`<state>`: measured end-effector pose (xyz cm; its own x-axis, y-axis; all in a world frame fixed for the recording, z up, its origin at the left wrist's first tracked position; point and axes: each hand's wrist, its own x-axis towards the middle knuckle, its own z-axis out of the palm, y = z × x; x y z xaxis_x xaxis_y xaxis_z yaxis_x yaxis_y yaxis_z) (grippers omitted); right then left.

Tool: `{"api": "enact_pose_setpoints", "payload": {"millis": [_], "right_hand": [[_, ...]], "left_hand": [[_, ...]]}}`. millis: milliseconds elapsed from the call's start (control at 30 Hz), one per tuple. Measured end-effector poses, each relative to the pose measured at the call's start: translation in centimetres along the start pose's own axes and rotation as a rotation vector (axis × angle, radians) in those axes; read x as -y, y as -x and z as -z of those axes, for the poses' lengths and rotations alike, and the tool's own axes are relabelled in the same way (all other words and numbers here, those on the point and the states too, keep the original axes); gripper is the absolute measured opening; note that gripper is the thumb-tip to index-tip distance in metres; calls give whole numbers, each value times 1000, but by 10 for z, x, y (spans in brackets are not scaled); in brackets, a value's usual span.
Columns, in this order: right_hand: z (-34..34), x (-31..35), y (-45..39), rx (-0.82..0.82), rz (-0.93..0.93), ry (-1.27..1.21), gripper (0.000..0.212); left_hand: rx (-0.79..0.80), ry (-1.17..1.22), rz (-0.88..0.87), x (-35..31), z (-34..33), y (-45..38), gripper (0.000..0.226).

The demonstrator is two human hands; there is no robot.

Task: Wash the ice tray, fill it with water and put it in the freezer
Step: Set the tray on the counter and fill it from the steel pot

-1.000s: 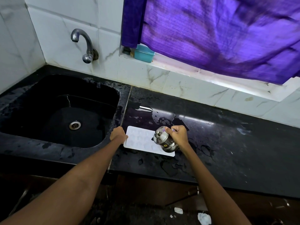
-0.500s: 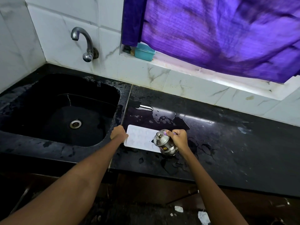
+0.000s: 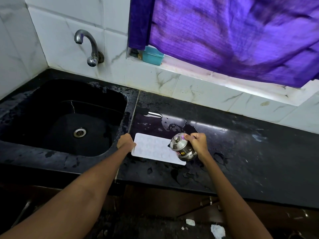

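Left hand (image 3: pixel 126 143) grips the ice tray (image 3: pixel 155 149) edge beside the sink (image 3: pixel 120 104); right hand (image 3: pixel 198 144) clasps a tilted steel pot (image 3: pixel 183 149).

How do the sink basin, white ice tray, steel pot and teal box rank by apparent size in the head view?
Largest to smallest, as they look:
1. sink basin
2. white ice tray
3. steel pot and teal box: they look alike, and the box sits farther from the camera, so I would not rank them.
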<state>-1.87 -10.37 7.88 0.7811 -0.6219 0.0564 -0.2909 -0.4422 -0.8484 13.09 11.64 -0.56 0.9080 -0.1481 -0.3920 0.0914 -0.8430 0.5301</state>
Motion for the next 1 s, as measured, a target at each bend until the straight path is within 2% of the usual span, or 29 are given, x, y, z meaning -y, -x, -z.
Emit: {"api": "enact_pose_setpoints", "payload": {"millis": [267, 1000], "right_hand": [[-1, -11, 10, 33, 92, 229, 62], [5, -13, 17, 4, 102, 209, 60]], "left_hand": [[-14, -17, -7, -1, -1, 3, 37], [-27, -4, -23, -1, 0, 9, 32]]}}
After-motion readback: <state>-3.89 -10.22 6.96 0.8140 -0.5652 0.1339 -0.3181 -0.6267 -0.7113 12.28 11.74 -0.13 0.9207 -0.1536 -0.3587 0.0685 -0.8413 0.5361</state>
